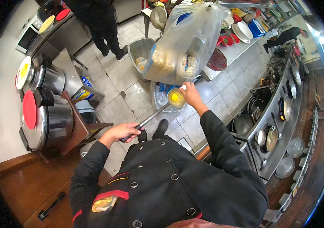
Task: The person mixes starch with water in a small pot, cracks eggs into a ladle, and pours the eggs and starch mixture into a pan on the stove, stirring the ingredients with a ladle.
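My left hand (123, 131) is wrapped round the dark grip of a long-handled ladle (154, 114), which slants up and away from me. In the ladle's bowl lies a raw egg with its yellow yolk (175, 97) whole. Just beyond the bowl's right side, my right hand (193, 97) has its fingers closed on a small white piece that looks like eggshell (184, 87). Below the bowl stands a clear-lined bin (158, 107) with blue plastic pieces in it.
A large clear plastic bag (186, 26) bulges ahead of my hands, next to a grey bin (133, 49). Big steel pots (59, 121) stand to the left. On the right runs a cooking line with pans (271, 138). Another person in dark clothes (97, 22) stands ahead.
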Demonstrator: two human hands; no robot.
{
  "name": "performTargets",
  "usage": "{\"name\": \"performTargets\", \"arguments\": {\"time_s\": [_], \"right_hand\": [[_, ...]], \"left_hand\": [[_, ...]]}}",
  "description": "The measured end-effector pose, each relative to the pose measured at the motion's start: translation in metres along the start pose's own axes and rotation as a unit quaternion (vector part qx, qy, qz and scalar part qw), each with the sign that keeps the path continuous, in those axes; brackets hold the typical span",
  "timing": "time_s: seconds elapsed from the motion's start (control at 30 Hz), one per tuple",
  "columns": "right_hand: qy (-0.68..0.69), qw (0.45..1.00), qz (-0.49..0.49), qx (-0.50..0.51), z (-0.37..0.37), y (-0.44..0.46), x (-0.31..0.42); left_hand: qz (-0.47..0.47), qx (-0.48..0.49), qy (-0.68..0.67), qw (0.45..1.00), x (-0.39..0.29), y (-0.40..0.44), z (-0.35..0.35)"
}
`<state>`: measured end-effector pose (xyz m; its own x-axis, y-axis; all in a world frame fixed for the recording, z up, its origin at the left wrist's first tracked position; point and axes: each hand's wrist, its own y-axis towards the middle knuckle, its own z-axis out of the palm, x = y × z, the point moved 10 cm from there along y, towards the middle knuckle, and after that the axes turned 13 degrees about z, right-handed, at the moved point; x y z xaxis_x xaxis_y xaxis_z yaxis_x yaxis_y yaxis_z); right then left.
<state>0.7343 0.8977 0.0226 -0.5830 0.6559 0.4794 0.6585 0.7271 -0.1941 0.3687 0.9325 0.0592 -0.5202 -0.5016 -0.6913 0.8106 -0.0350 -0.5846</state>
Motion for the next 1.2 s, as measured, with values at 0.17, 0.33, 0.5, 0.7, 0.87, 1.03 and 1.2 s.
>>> {"name": "performTargets", "arguments": {"time_s": [0.17, 0.33, 0.5, 0.7, 0.87, 1.03, 1.2], "right_hand": [[-0.007, 0.991, -0.038, -0.124, 0.006, 0.011, -0.028], [0.377, 0.853, 0.318, 0.169, 0.071, 0.009, -0.124], [0.556, 0.729, 0.336, 0.217, 0.085, -0.051, -0.117], [0.234, 0.965, 0.118, -0.023, -0.048, -0.055, -0.048], [0.305, 0.933, 0.014, -0.19, -0.134, -0.079, -0.007], [0.245, 0.956, -0.091, -0.131, -0.063, -0.065, -0.01], [0.247, 0.954, -0.093, -0.145, -0.096, -0.062, -0.004]], "left_hand": [[-0.019, -0.009, 0.014, 1.0, 0.019, -0.009, -0.011], [-0.025, -0.017, 0.016, 0.999, 0.022, -0.028, -0.013], [-0.023, -0.02, -0.016, 0.999, 0.01, -0.045, -0.003], [-0.011, -0.034, -0.041, 0.999, -0.022, -0.06, 0.013], [0.001, -0.041, -0.062, 0.997, -0.049, -0.063, 0.026], [0.003, -0.028, -0.096, 0.995, -0.063, -0.056, 0.036], [0.009, -0.025, -0.104, 0.994, -0.058, -0.042, 0.039]]}}
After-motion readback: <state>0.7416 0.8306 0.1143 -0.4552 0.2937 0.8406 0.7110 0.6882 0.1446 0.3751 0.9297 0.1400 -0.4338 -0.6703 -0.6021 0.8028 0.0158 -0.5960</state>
